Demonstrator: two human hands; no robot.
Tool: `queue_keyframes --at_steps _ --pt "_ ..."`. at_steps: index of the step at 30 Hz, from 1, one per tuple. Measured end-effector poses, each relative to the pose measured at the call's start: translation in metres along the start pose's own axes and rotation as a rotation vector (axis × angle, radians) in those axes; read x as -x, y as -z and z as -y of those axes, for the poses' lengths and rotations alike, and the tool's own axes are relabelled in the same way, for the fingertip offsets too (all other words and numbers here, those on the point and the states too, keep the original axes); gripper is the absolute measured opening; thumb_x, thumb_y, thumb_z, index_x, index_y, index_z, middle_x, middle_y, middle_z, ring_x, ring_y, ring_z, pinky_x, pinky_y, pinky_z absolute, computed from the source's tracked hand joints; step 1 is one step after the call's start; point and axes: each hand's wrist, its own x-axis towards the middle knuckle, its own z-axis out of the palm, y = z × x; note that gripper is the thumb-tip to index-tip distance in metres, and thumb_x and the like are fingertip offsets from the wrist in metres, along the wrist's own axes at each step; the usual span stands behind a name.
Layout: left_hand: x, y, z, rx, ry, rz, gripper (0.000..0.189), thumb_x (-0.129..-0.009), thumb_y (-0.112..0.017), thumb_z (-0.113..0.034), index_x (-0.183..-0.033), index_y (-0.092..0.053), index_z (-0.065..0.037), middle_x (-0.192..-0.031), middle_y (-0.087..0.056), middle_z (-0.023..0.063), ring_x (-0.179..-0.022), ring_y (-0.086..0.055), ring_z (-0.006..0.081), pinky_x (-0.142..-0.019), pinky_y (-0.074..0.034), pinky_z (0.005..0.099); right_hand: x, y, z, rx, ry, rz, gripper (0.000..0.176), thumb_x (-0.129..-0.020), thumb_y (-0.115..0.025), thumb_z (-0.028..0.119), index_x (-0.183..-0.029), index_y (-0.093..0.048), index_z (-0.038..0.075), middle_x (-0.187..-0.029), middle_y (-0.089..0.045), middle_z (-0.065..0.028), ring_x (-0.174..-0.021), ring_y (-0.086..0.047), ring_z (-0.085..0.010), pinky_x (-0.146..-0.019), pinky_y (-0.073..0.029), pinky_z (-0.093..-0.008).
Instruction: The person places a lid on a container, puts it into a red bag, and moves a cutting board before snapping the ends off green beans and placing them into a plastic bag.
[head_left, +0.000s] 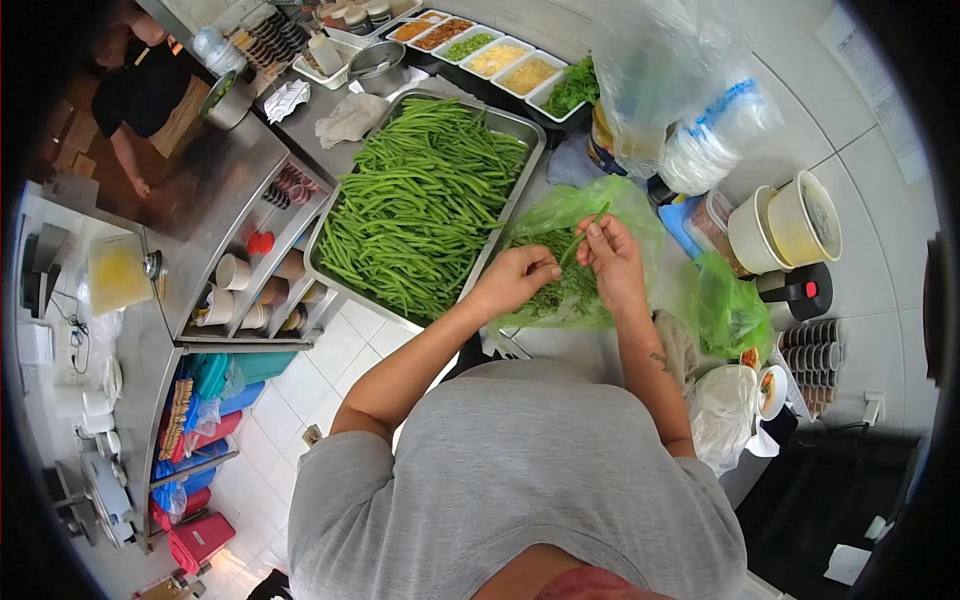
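Observation:
My right hand (pixel 612 262) is closed around a green bean (pixel 572 248), whose upper end sticks out above the fingers. At the bean's lower end, my left hand (pixel 522 280) has its thumb and fingertips pinched together. Below both hands lies an opened light-green plastic bag (pixel 625 215) with a pile of small green trimmings (pixel 575 290) on it. To the left of my hands, a large metal tray (pixel 530 165) is heaped with long green beans (pixel 420 200).
White containers of chopped ingredients (pixel 495 58) line the back. Right of the bag are white tubs (pixel 760 235), a knotted green bag (pixel 728 308) and a roll of clear bags (pixel 705 145). Another person (pixel 150 95) stands at the far left, behind a steel counter (pixel 195 195).

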Motion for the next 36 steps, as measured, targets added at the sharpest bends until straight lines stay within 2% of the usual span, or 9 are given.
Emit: queue_keyframes --at_steps 7,10,13,16,20,21,27,30,36 --pt "0.004 0.01 -0.019 0.338 -0.024 -0.425 0.009 -0.082 -0.055 -0.003 -0.076 -0.061 -0.001 -0.067 -0.054 -0.0019 -0.063 -0.047 0.0058 -0.058 -0.037 0.0215 0.009 -0.005 -0.005 0.049 -0.052 0.024 0.013 -0.09 -0.059 0.007 -0.1 -0.059 0.0 -0.076 -0.06 -0.0041 -0.068 -0.057 -0.0114 -0.064 -0.046 -0.0248" --pt "-0.003 0.032 -0.034 0.727 -0.023 -0.436 0.009 -0.083 -0.058 -0.004 -0.074 -0.061 -0.003 -0.067 -0.056 -0.002 -0.06 -0.046 0.0061 -0.054 -0.036 0.022 0.014 -0.013 -0.008 -0.03 -0.117 0.078 0.015 -0.088 -0.062 0.006 -0.101 -0.059 -0.001 -0.076 -0.06 -0.0049 -0.068 -0.058 -0.0121 -0.064 -0.047 -0.0253" --pt "-0.001 0.041 -0.049 0.686 0.002 -0.313 0.014 -0.085 -0.063 -0.011 -0.074 -0.06 -0.003 -0.066 -0.055 -0.002 -0.058 -0.046 0.008 -0.052 -0.037 0.0238 0.004 -0.016 -0.001 -0.17 -0.114 0.029 0.015 -0.087 -0.062 0.005 -0.1 -0.059 -0.001 -0.078 -0.06 -0.0052 -0.068 -0.058 -0.0124 -0.063 -0.047 -0.0255" --pt "0.009 0.033 -0.025 -0.048 -0.102 -0.211 0.017 -0.089 -0.062 -0.016 -0.078 -0.06 -0.003 -0.066 -0.055 -0.0008 -0.057 -0.049 0.0073 -0.052 -0.038 0.0232 -0.028 -0.014 0.016 -0.177 0.02 -0.061 0.015 -0.087 -0.063 0.005 -0.1 -0.059 -0.001 -0.08 -0.061 -0.006 -0.068 -0.059 -0.0132 -0.064 -0.047 -0.0254" --pt "0.021 0.009 0.005 -0.691 -0.363 -0.071 0.012 -0.086 -0.06 -0.013 -0.088 -0.058 -0.002 -0.083 -0.057 0.01 -0.07 -0.058 0.0298 -0.061 -0.046 0.04 -0.074 -0.033 0.045 -0.091 0.17 -0.053 0.017 -0.087 -0.064 0.008 -0.1 -0.058 -0.001 -0.083 -0.063 -0.0079 -0.075 -0.062 -0.0157 -0.068 -0.048 -0.0255" --pt "0.025 0.008 0.001 -0.737 -0.191 0.104 0.014 -0.084 -0.06 -0.013 -0.093 -0.058 -0.003 -0.095 -0.054 0.0145 -0.082 -0.058 0.038 -0.069 -0.047 0.0465 -0.086 -0.04 0.047 -0.069 0.185 -0.051 0.017 -0.087 -0.064 0.009 -0.1 -0.058 -0.001 -0.084 -0.063 -0.0085 -0.077 -0.064 -0.0164 -0.069 -0.049 -0.0256" --pt "0.049 0.024 -0.03 -0.861 0.007 0.369 0.033 -0.079 -0.067 -0.018 -0.109 -0.057 -0.006 -0.11 -0.051 0.0139 -0.089 -0.061 0.0352 -0.074 -0.049 0.0463 -0.122 -0.068 0.041 0.317 0.17 0.209 0.033 -0.09 -0.062 0.013 -0.118 -0.054 -0.001 -0.114 -0.06 -0.0102 -0.104 -0.06 -0.0214 -0.09 -0.047 -0.0318" --pt "0.065 0.024 -0.012 -0.96 -0.021 0.354 0.048 -0.075 -0.071 -0.016 -0.119 -0.051 -0.009 -0.115 -0.049 0.0146 -0.092 -0.061 0.0352 -0.076 -0.049 0.0456 -0.116 -0.052 0.038 0.561 0.242 0.247 0.037 -0.091 -0.06 0.013 -0.124 -0.052 0.001 -0.121 -0.057 -0.0081 -0.107 -0.058 -0.0191 -0.093 -0.045 -0.0307" --pt "0.053 0.003 0.016 -0.948 -0.249 0.172 0.047 -0.066 -0.064 0.0 -0.111 -0.052 -0.004 -0.106 -0.049 0.015 -0.093 -0.056 0.0335 -0.077 -0.049 0.0405 -0.073 0.024 0.057 0.531 -0.196 0.643 0.026 -0.091 -0.057 0.012 -0.114 -0.06 0.001 -0.105 -0.063 -0.0077 -0.099 -0.058 -0.0127 -0.085 -0.047 -0.0284"
